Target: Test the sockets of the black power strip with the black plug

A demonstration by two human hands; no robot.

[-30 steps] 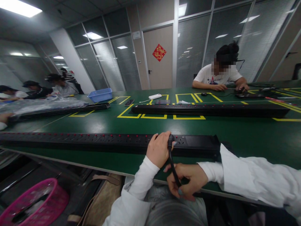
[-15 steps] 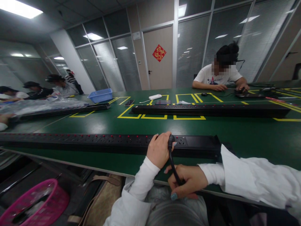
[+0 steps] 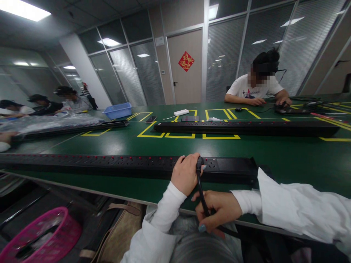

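A long black power strip point(image 3: 131, 167) with red switches and sockets lies along the near side of the green table. A black plug point(image 3: 200, 163) sits at a socket near the strip's right end. Around the strip and against the plug, my left hand point(image 3: 186, 173) is closed; its fingertips are partly hidden behind the plug. The black cord point(image 3: 201, 190) runs down from the plug to my right hand point(image 3: 219, 210), whose fingers are curled round it just off the table's near edge.
A second black strip point(image 3: 246, 128) lies farther back. Beyond it are a white device point(image 3: 181, 113), a phone and a blue basket point(image 3: 117, 110). A person point(image 3: 255, 89) sits across the table. Plastic-wrapped strips point(image 3: 49, 126) lie at left. A pink basket point(image 3: 65, 233) stands below.
The fingers of my right hand have shifted slightly on the cord, and more of the cord shows below that hand. My left hand and the plug have stayed in place.
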